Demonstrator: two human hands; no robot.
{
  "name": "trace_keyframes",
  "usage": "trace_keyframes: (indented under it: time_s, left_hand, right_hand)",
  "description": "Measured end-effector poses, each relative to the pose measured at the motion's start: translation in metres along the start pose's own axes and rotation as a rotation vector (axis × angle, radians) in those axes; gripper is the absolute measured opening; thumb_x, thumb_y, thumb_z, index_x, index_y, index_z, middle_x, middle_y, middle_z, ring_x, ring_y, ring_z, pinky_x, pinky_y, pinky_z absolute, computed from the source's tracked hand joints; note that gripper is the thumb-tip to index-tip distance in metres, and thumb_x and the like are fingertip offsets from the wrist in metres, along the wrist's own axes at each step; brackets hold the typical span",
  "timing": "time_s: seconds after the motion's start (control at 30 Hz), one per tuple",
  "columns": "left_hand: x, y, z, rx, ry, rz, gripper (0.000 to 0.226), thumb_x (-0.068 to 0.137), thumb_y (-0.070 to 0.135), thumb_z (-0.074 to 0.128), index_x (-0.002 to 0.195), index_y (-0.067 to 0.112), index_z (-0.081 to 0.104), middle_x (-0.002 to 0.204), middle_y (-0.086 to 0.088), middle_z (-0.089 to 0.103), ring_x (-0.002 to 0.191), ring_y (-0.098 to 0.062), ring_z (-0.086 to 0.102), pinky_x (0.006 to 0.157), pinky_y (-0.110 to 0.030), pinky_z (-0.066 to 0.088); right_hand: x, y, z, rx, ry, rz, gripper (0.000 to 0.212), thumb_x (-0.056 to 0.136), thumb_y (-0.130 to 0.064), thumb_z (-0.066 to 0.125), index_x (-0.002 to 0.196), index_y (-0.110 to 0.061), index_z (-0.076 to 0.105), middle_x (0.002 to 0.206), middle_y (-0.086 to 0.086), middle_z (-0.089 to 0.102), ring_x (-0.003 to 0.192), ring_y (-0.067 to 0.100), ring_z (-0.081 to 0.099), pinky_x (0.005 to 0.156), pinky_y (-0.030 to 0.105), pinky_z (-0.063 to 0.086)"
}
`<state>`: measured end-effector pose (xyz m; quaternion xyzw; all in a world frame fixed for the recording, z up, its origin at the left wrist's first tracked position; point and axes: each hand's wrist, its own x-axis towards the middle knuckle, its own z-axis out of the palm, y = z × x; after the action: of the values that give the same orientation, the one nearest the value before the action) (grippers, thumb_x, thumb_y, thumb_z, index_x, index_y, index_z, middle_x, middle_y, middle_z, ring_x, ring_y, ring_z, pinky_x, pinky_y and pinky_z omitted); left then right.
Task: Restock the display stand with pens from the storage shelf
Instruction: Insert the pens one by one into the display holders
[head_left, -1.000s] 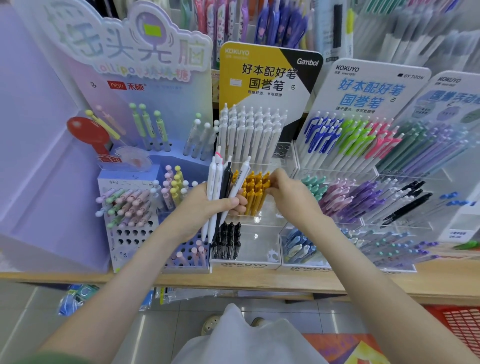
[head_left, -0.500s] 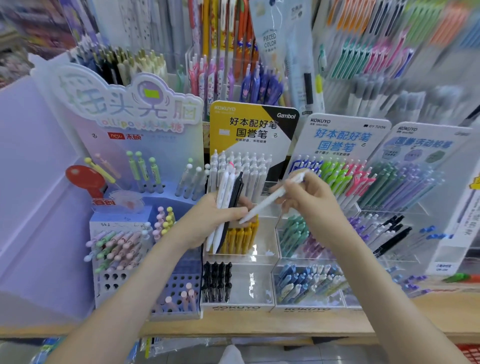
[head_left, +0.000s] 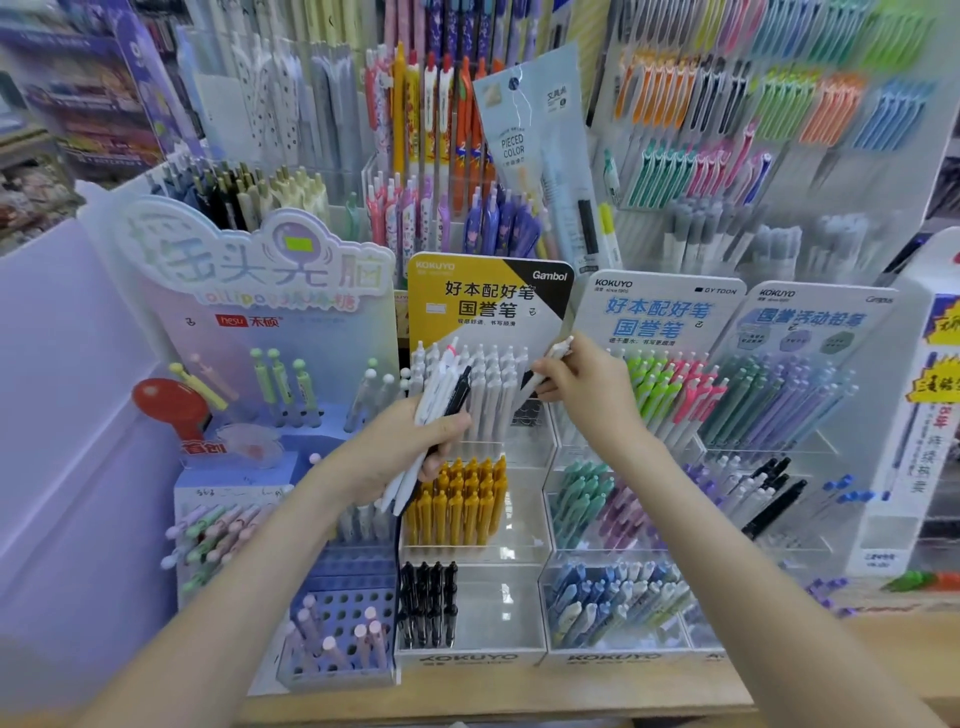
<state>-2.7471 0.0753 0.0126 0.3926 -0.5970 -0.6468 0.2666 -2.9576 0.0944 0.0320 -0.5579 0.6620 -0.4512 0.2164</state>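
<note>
My left hand (head_left: 400, 447) grips a bundle of pens (head_left: 441, 400), mostly white with one black, held upright in front of the yellow-and-black Kokuyo display stand (head_left: 488, 296). My right hand (head_left: 582, 384) pinches a single white pen (head_left: 545, 371), tilted, at the right end of the stand's top row of white pens (head_left: 488, 384). Below that row sit a tier of yellow pens (head_left: 457, 499) and a bottom tier with a few black pens (head_left: 428, 603).
A lilac lollipop-pen stand (head_left: 249, 322) stands to the left, with a blue hole tray (head_left: 343, 629) in front. Two more Kokuyo stands (head_left: 660, 317) with coloured pens are on the right. Behind hang racks of pens (head_left: 426, 130). All rest on a wooden counter (head_left: 519, 696).
My right hand took one white pen from the bundle and raised it to the top row's right end. My left hand rose with the bundle. The view tilted upward.
</note>
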Motion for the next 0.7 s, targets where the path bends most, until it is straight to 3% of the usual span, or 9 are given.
trace_keyframes:
  time_s: [0.13,0.27,0.37,0.53,0.7]
  left_hand:
    - [-0.004,-0.007,-0.003,-0.057,-0.056,0.012,0.02,0.087,0.02,0.062,0.08,0.01,0.047,0.053,-0.005,0.043,0.043,-0.012,0.038,0.044,-0.022,0.034]
    - [-0.008,-0.01,-0.001,-0.087,-0.057,0.031,0.023,0.077,0.026,0.063,0.082,0.012,0.046,0.049,-0.002,0.043,0.041,-0.01,0.038,0.042,-0.02,0.035]
    - [-0.008,-0.014,-0.002,-0.12,0.018,0.034,0.02,0.086,0.02,0.06,0.083,0.01,0.043,0.047,-0.001,0.045,0.04,-0.01,0.039,0.042,-0.02,0.037]
    - [-0.009,-0.024,-0.006,-0.185,0.083,0.092,0.018,0.091,0.014,0.055,0.077,0.01,0.044,0.047,-0.002,0.044,0.041,-0.011,0.039,0.042,-0.02,0.038]
    - [-0.009,-0.03,-0.004,-0.181,0.088,0.113,0.019,0.093,0.011,0.053,0.075,0.011,0.047,0.047,-0.001,0.046,0.042,-0.01,0.04,0.044,-0.02,0.041]
  right_hand:
    - [0.009,0.005,0.008,-0.081,-0.043,0.016,0.012,0.095,-0.006,0.048,0.087,0.001,0.051,0.074,-0.014,0.062,0.072,0.018,0.068,0.075,0.044,0.057]
    - [0.016,0.002,0.009,-0.127,-0.077,0.006,0.013,0.095,-0.008,0.049,0.086,0.002,0.053,0.078,-0.008,0.063,0.073,0.019,0.066,0.076,0.045,0.056]
    - [0.017,0.003,0.009,-0.175,-0.129,0.013,0.016,0.093,-0.01,0.053,0.089,0.006,0.055,0.076,-0.003,0.062,0.075,0.023,0.066,0.078,0.044,0.055]
    - [0.016,0.017,0.013,-0.227,-0.259,0.061,0.012,0.093,-0.005,0.054,0.082,0.001,0.053,0.092,0.02,0.063,0.087,0.03,0.064,0.085,0.049,0.051]
    - [0.02,0.028,0.026,-0.299,-0.263,0.05,0.014,0.092,0.003,0.044,0.096,0.002,0.058,0.098,0.018,0.064,0.088,0.028,0.062,0.081,0.048,0.053]
